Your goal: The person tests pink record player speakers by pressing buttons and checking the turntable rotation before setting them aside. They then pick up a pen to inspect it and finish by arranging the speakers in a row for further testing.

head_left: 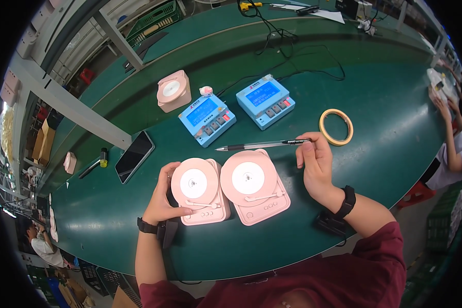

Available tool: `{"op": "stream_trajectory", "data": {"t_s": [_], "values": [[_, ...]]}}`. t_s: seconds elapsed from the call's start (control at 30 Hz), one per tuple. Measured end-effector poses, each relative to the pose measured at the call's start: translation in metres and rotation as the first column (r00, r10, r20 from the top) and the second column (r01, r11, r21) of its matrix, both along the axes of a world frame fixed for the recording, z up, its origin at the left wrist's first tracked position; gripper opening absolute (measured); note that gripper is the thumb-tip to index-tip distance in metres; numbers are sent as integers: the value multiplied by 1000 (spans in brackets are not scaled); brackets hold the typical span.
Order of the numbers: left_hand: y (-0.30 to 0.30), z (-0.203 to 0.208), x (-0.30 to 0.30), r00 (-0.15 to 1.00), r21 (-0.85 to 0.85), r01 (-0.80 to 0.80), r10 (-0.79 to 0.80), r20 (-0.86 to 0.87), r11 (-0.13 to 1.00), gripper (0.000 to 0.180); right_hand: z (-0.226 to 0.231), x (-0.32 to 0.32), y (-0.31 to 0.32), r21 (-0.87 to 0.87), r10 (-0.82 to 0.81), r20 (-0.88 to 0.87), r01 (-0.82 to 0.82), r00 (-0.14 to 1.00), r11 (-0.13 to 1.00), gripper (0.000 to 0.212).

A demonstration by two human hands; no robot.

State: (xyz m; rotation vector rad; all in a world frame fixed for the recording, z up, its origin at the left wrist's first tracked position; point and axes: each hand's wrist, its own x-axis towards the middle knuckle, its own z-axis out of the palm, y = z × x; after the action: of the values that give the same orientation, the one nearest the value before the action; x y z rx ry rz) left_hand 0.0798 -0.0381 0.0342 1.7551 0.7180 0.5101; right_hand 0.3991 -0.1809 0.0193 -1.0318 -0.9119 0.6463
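Two pink toy record players with white centre discs lie side by side on the green table in front of me. My left hand [161, 200] grips the left record player [206, 214] at its left side, thumb over the front corner and fingers behind its far edge. The right record player [264, 210] stands beside it, slightly turned, with no hand on it. Beyond them is a clear pen with black ends [256, 146], its tip pointing left. The fingers of my right hand [315, 161] are curled and pinch the pen's right end.
Two blue boxes with screens, a left one [206, 120] and a right one [265, 101], stand farther back, cables behind. Another pink record player [173, 91] is beyond them. A tape roll [321, 123] lies right; a phone [134, 157] lies left. Co-workers sit at both sides.
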Motion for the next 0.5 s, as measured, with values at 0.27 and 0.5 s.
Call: {"op": "stream_trajectory", "data": {"t_s": [0.27, 0.5], "values": [[2, -7, -2, 999, 40, -17, 16, 40, 999, 106, -4, 0, -1, 61, 42, 49, -44, 998, 997, 19], [-19, 5, 19, 998, 330, -40, 56, -40, 943, 95, 1, 0, 2, 39, 9, 24, -10, 1000, 999, 19]]}}
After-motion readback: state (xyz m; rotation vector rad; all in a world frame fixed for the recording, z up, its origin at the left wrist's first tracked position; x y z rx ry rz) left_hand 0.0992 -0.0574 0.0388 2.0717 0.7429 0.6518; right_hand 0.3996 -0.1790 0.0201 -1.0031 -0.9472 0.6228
